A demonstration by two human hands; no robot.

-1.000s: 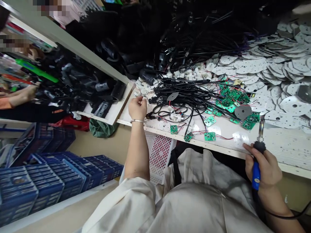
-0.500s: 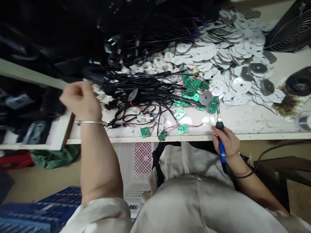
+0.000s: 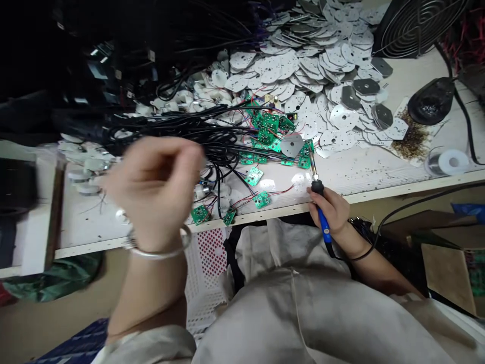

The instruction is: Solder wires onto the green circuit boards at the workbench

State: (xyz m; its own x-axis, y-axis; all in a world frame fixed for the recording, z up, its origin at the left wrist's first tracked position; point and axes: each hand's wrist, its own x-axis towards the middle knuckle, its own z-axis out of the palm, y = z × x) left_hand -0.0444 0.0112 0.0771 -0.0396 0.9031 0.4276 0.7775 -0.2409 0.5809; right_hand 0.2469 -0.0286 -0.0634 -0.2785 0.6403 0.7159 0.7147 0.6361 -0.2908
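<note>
Right hand [image 3: 334, 210] holds 1 soldering iron [image 3: 323, 218], 1 wire spool [image 3: 444, 162] well apart

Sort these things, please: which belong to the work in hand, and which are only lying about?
Likely in the work:
blue-handled soldering iron in the right hand
green circuit boards
black cables

Seemingly lying about:
crumpled green fabric
black round-grilled fan

The pale surface [image 3: 358, 174] in front of you is flecked with dark specks. Across it, from your left, lie white plastic parts [image 3: 91, 164], tangled black cables [image 3: 212, 139], green circuit boards [image 3: 270, 123], heaped pale discs [image 3: 280, 65] and, near your edge, a spool [image 3: 452, 162].
</note>
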